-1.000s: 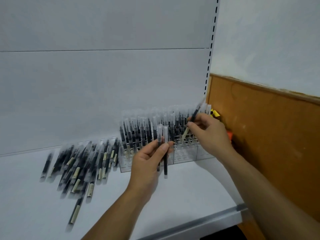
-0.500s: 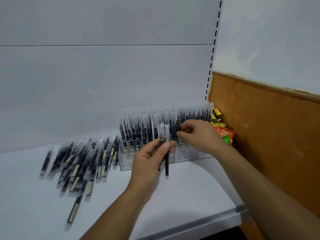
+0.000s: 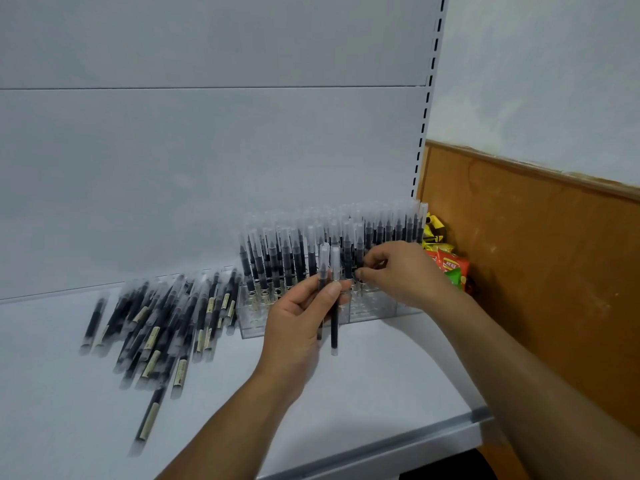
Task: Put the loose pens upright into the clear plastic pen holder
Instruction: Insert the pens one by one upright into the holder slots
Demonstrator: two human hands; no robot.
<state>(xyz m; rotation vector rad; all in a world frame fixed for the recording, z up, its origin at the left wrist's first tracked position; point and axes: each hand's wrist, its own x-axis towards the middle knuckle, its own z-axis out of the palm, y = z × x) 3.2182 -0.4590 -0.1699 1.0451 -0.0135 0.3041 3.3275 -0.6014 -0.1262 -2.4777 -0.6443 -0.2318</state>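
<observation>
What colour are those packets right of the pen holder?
The packets are yellow, orange-red and green, shown best in the head view.

A white shelf [image 3: 381,375] is seen carrying a clear pen holder [image 3: 377,304] set at its back; loose pens [image 3: 162,317] are heaped flat just left of the holder

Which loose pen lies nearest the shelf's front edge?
The lone pen with the pale label, jutting out below the pile; the others lie bunched farther back, beside the holder.
</observation>
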